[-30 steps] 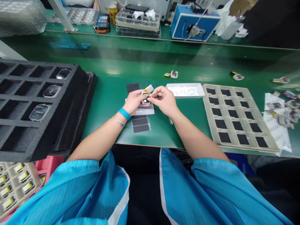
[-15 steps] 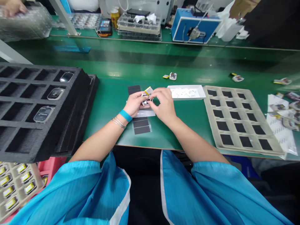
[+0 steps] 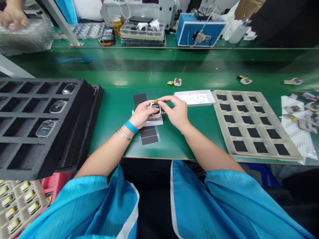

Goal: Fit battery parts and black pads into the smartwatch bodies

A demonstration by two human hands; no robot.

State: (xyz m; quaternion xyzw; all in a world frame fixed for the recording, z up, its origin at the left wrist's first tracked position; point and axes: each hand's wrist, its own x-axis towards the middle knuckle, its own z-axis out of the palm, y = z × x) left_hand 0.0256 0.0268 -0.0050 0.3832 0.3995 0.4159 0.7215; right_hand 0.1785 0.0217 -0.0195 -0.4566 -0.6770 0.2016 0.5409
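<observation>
My left hand point(image 3: 142, 114) grips a small white-framed watch case point(image 3: 156, 109) with electronic parts showing inside. My right hand point(image 3: 176, 111) pinches the yellow-edged battery point(image 3: 156, 100) at the top of that case. The battery is tilted up from the case, seen nearly edge-on. Under my left hand lie a white sheet point(image 3: 156, 121) and a strip of black adhesive pads point(image 3: 149, 136). Right of my hands is a shallow white tray point(image 3: 211, 97) with many tiny pieces in it.
A beige tray point(image 3: 225, 142) with black-lined pockets lies at the right, beside a pile of watch parts point(image 3: 305, 114). Black foam trays point(image 3: 50, 162) holding watches stand at the left. Another open watch case point(image 3: 177, 82) lies beyond my hands. Another person's hand point(image 3: 13, 16) rests top left.
The battery has tipped from showing its flat face to nearly edge-on, with my right fingers now on it. The case's open inside shows more. The camera view has shifted slightly.
</observation>
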